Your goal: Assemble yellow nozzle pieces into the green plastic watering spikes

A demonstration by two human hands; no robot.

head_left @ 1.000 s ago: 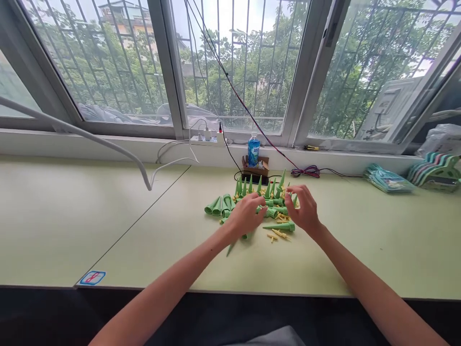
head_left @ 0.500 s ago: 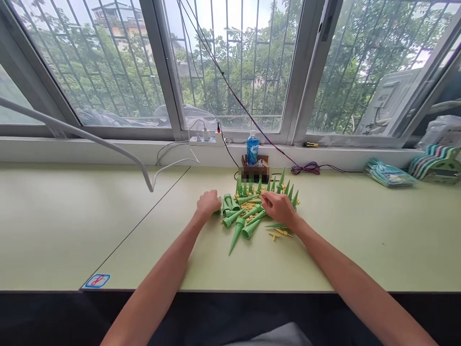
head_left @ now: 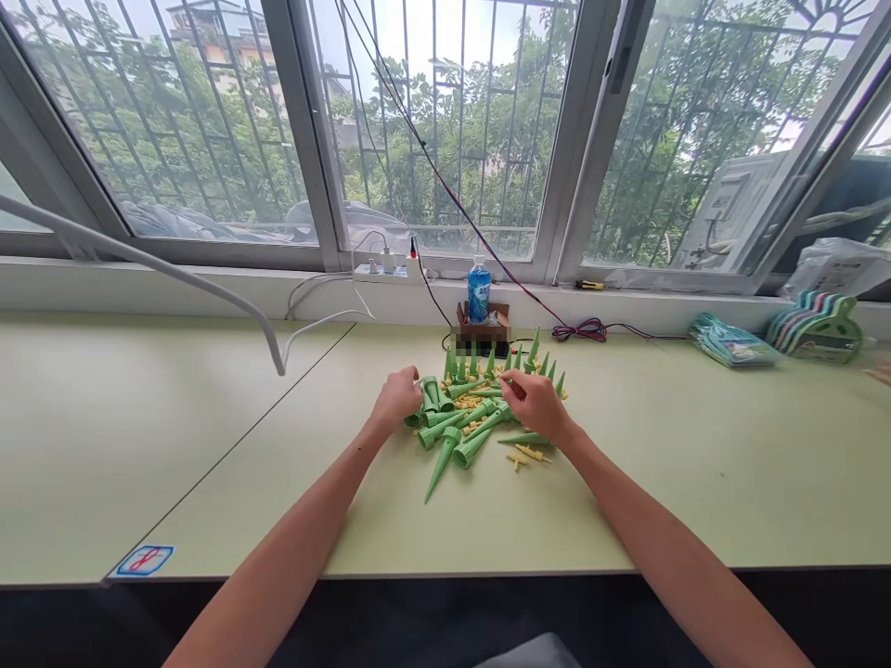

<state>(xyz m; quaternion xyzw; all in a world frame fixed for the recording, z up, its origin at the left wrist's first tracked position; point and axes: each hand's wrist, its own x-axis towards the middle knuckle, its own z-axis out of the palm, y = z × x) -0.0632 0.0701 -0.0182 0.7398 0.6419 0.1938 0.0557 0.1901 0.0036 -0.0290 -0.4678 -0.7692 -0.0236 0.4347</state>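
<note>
Head view: left hand (head_left: 398, 399) has shifted to the left edge of the green cones (head_left: 441, 464) at mid-frame, right hand (head_left: 535, 403) inward, so loose cones lie between them; left fingers curl (grip hidden, cannot tell); right fingertips look narrow, contents unclear; yellow fittings (head_left: 533, 454) lie between and below right; upright cones (head_left: 533, 353) crowd behind; blue bottle (head_left: 479, 295) stands beyond.
</note>
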